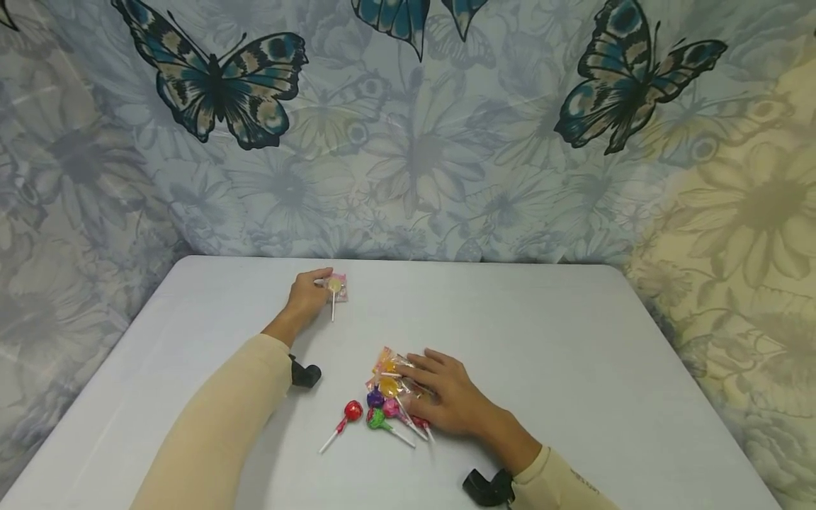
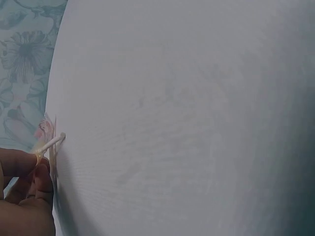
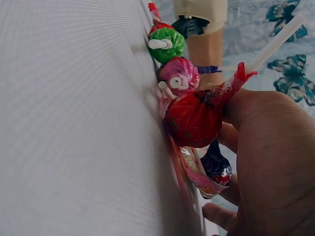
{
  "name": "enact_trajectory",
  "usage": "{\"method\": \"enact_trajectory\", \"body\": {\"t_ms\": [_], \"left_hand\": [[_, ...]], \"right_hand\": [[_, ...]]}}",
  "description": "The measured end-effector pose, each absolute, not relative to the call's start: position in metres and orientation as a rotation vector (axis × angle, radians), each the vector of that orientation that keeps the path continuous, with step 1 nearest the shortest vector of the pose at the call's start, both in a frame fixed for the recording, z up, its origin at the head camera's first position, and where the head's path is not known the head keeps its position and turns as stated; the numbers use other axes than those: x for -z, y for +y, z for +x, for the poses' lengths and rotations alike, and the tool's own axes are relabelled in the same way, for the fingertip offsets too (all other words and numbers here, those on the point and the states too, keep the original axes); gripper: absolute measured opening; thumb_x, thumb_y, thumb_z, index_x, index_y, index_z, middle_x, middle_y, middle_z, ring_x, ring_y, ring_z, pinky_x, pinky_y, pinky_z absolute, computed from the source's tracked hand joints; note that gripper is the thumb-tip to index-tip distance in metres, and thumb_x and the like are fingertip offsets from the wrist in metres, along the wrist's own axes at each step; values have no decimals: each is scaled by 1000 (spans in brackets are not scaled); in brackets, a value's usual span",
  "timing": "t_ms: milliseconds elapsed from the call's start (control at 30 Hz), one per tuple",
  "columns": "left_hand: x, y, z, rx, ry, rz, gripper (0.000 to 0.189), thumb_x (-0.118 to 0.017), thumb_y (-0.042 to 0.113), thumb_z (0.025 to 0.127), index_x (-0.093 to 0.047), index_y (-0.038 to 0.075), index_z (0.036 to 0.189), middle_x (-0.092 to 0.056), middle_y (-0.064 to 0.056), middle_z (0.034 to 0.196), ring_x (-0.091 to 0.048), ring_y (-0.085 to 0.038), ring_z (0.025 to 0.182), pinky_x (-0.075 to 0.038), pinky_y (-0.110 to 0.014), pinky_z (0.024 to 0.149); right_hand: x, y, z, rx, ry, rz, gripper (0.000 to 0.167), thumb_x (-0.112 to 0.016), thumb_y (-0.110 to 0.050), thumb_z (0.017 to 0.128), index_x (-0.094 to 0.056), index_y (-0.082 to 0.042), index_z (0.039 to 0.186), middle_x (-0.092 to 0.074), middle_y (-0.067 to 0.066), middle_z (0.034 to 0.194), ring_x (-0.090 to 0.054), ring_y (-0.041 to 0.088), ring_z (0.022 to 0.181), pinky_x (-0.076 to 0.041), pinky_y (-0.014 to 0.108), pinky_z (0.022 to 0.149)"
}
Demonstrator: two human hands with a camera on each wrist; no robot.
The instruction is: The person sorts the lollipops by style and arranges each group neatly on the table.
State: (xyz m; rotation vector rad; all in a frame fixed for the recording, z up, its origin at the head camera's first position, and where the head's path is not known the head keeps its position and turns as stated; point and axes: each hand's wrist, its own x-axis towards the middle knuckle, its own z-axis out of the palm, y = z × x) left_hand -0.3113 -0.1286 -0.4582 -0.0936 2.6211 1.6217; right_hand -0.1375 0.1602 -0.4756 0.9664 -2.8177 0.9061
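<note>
In the head view my left hand [image 1: 308, 296] is at the far left part of the table. It pinches a flat yellow lollipop [image 1: 334, 285] in a clear, pink-printed wrapper, the white stick pointing toward me. The left wrist view shows thumb and fingers on that lollipop's stick [image 2: 53, 141]. My right hand [image 1: 451, 397] lies over a group of lollipops, its fingers loosely extended across them. Flat yellow lollipops [image 1: 388, 386], a purple one [image 1: 375, 399], a pink one [image 1: 391, 408] and a green one [image 1: 376, 418] show beside it. A red lollipop [image 3: 194, 118] sits close to the right thumb.
Another red lollipop [image 1: 353, 410] lies slightly apart, left of the group, its stick toward the near left. The white table [image 1: 542, 340] ends at a butterfly-and-flower patterned backdrop [image 1: 421, 163]. Black wrist devices [image 1: 487, 489] sit at both cuffs.
</note>
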Motion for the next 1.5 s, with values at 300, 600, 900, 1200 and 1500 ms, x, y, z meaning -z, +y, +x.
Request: {"method": "enact_trajectory", "body": {"t_ms": [300, 600, 900, 1200, 1500], "left_hand": [[469, -129, -318, -1458, 2774, 7, 44, -60, -1, 87, -58, 1, 132, -59, -20, 117, -56, -28, 98, -49, -36, 81], [467, -132, -323, -1349, 2842, 200, 36, -53, -1, 93, -57, -5, 129, -47, -19, 136, -49, -37, 120, -43, -41, 96], [469, -135, -323, -1311, 2826, 233, 38, -57, 3, 93, -56, -6, 130, -39, -22, 142, -46, -41, 123, -43, -44, 96], [478, -137, -313, -1393, 2854, 210, 37, -63, 3, 91, -57, -11, 125, -44, -22, 138, -52, -37, 115, -45, -41, 93], [482, -137, -315, -1355, 2921, 298, 36, -62, 0, 89, -59, -12, 122, -46, -21, 138, -48, -37, 121, -39, -42, 99]], "right_hand": [[474, 159, -136, -868, -2882, 938, 51, -55, -49, 93, -52, -30, 141, -44, 3, 146, -28, 35, 137, -18, 62, 104], [475, 158, -139, -874, -2872, 951, 52, -53, -51, 94, -51, -29, 141, -43, 3, 147, -28, 34, 137, -18, 63, 104], [472, 158, -138, -845, -2884, 937, 52, -53, -51, 94, -52, -30, 141, -44, 2, 147, -28, 33, 138, -18, 62, 104], [472, 159, -133, -862, -2882, 939, 51, -56, -48, 93, -54, -28, 139, -45, 3, 145, -29, 35, 137, -19, 63, 104], [471, 158, -132, -899, -2863, 949, 51, -58, -46, 92, -54, -26, 139, -46, 5, 144, -29, 36, 136, -19, 63, 104]]}}
